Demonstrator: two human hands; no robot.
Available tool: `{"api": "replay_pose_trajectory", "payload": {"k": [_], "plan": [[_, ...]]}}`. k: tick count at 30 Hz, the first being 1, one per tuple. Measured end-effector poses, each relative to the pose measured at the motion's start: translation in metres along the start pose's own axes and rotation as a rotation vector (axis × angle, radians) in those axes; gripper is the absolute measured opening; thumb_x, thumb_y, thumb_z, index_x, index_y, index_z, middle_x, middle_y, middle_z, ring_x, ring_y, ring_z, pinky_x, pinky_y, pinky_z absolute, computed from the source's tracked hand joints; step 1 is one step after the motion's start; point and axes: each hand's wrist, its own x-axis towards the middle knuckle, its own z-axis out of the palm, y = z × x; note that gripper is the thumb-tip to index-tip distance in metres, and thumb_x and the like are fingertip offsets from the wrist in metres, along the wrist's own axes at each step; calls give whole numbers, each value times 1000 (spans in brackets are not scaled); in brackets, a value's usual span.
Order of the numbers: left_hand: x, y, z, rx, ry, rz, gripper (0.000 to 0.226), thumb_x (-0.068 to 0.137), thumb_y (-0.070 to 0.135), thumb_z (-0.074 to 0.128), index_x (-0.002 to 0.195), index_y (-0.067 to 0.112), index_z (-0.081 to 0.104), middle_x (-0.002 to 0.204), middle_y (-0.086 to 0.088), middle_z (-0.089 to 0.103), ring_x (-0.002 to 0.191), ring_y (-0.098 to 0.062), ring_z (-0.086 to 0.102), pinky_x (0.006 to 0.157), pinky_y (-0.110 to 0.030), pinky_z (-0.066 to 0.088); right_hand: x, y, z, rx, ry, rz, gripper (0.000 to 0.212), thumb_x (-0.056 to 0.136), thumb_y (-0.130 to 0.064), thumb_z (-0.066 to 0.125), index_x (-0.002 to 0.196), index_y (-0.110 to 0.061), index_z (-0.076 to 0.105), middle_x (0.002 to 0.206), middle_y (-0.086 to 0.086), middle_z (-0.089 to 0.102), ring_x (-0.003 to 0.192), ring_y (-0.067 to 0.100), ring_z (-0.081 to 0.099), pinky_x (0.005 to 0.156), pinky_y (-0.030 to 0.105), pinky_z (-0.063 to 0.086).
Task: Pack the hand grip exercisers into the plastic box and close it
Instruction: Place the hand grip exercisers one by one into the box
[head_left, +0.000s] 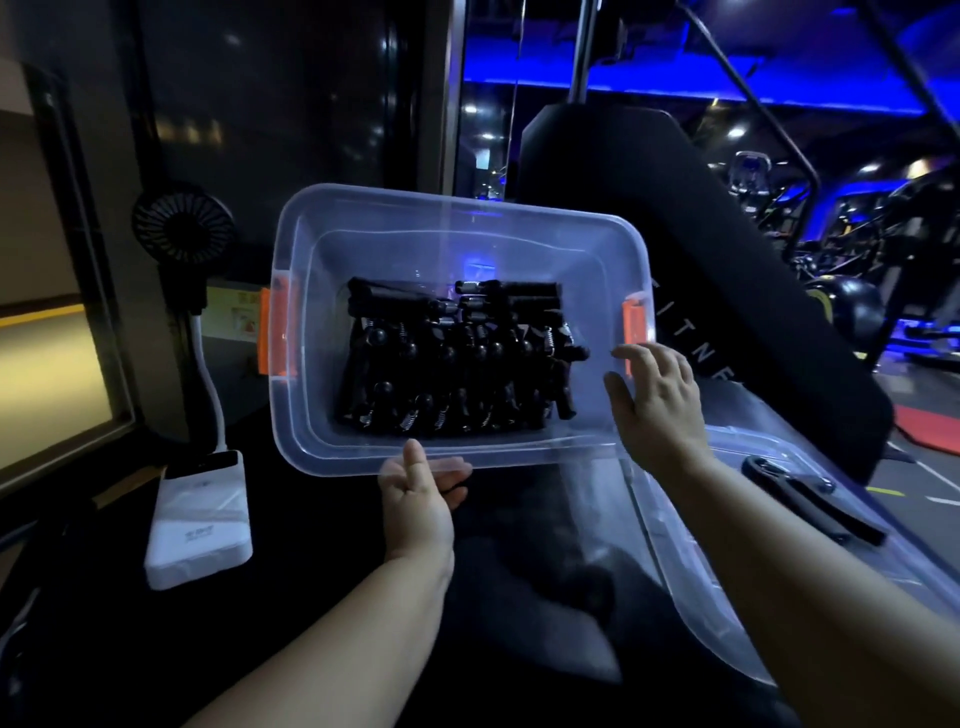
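Box (457, 208): clear plastic, lid off, tipped so the mouth faces the camera; orange latches (275, 332) at both ends.
Grips (452, 364): black with metal springs, packed in rows on the box floor.
Surface (519, 571): dark and soft-looking, below the box.
Lid (675, 566): clear, flat on the surface to the right, partly under the right forearm.
Loose grip (810, 504): black, lying on the lid, well apart from the box.
Left side: white power bank (200, 525) on the surface; small black fan (182, 223) rising from it on a white bent neck.
Room: dim gym, blue strip lights, black padded machine (675, 208) just behind the box.
Left hand (418, 499): pinching the near rim, thumb on top, fingers beneath.
Right hand (657, 395): spread wide, fingers straight, laid against the right rim beside the right latch.
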Motion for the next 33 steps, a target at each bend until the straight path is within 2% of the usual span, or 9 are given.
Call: {"api": "replay_pose_trajectory", "payload": {"k": [4,8,12,16,22,25,28,30,33], "plan": [[-1,1,2,-8,11,9,24,102,38,32,88,22,42,71,-4,67,67,-15,65,61,-26,48,-28,29,-13,-41,-103,272,38,94,-38,45,122,-15,55,128,14,52,123,35,40,102,42,30],[-1,-1,2,-6,15,15,24,102,39,32,87,22,41,66,-2,68,65,-15,65,60,-25,48,-49,63,-21,-277,-448,616,46,97,-45,35,136,-22,42,146,11,37,137,29,26,109,49,22],[-2,-1,2,4,12,20,24,102,39,31,88,23,42,74,-8,67,67,-16,65,60,-25,48,-59,87,-27,-447,-672,931,57,96,-56,25,143,-26,33,155,16,23,144,38,13,113,59,6],[-1,-2,1,13,13,26,24,102,40,31,88,24,43,76,-8,67,68,-17,65,61,-26,48,-61,92,-36,-525,-732,895,60,93,-61,25,142,-28,36,147,18,35,135,38,31,107,47,23],[-3,0,2,18,2,40,26,102,39,31,85,23,43,71,-4,67,59,-8,65,61,-25,48,-61,90,-43,-535,-790,875,55,96,-47,30,142,-18,40,147,10,38,133,32,33,103,42,29],[-3,1,2,18,-7,47,26,102,38,30,85,24,43,71,-5,67,55,-5,65,62,-25,49,-63,93,-47,-503,-731,807,42,96,-36,37,133,-19,47,137,11,48,126,33,40,95,41,35],[-4,1,2,19,-11,52,26,102,38,30,85,24,43,71,-5,67,56,-6,65,62,-26,49,-69,94,-49,-443,-637,679,41,92,-56,39,113,-24,53,116,12,62,109,35,53,80,37,40],[-4,1,2,15,-13,55,26,102,38,30,85,24,43,66,-1,67,56,-6,65,63,-26,49,-71,94,-49,-428,-599,620,42,90,-61,40,105,-24,54,108,12,66,101,33,58,73,34,40],[-4,0,1,11,-14,53,24,102,38,30,86,25,43,68,-2,67,55,-5,65,62,-26,49,-70,88,-47,-397,-534,614,32,92,-46,45,104,-19,59,102,13,68,95,32,61,71,30,41]]}}
